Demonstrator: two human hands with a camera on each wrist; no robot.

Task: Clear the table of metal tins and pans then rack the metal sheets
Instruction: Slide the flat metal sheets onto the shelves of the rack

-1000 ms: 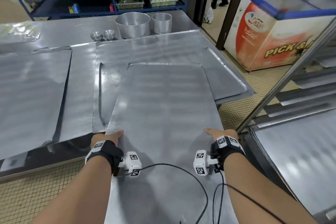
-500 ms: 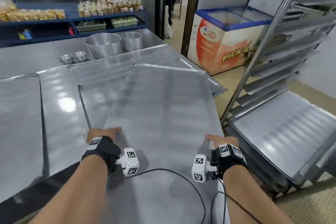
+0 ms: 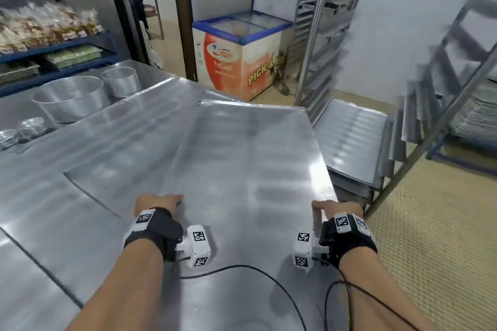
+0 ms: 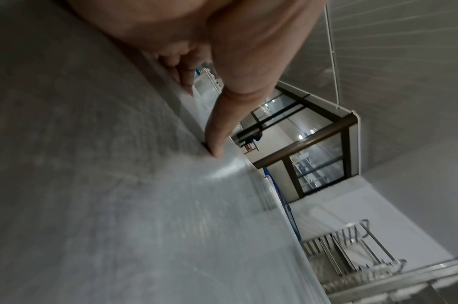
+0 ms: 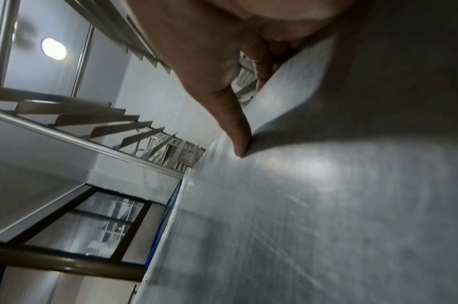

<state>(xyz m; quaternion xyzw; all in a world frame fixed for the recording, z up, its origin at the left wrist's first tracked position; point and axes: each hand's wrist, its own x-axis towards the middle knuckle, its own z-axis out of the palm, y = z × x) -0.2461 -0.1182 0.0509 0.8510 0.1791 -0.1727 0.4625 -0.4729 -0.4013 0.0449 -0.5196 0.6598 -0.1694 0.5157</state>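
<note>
1. A large metal sheet [image 3: 242,169] is held level in front of the person, its far end over the table [image 3: 40,223] edge, pointing toward a tall rack [image 3: 317,43].
2. The left hand [image 3: 154,203] grips the sheet's left edge, thumb [image 4: 222,123] on top and fingers curled beneath.
3. The right hand [image 3: 336,208] grips the right edge the same way, thumb [image 5: 238,131] pressed on the upper face.
4. More flat sheets [image 3: 88,148] lie on the table below and to the left.
5. A big round pan [image 3: 70,99], a smaller pan [image 3: 121,83] and small tins [image 3: 29,126] stand at the table's far side.
6. A chest freezer [image 3: 242,56] stands beyond; another sheet [image 3: 349,137] rests low in the rack.
</note>
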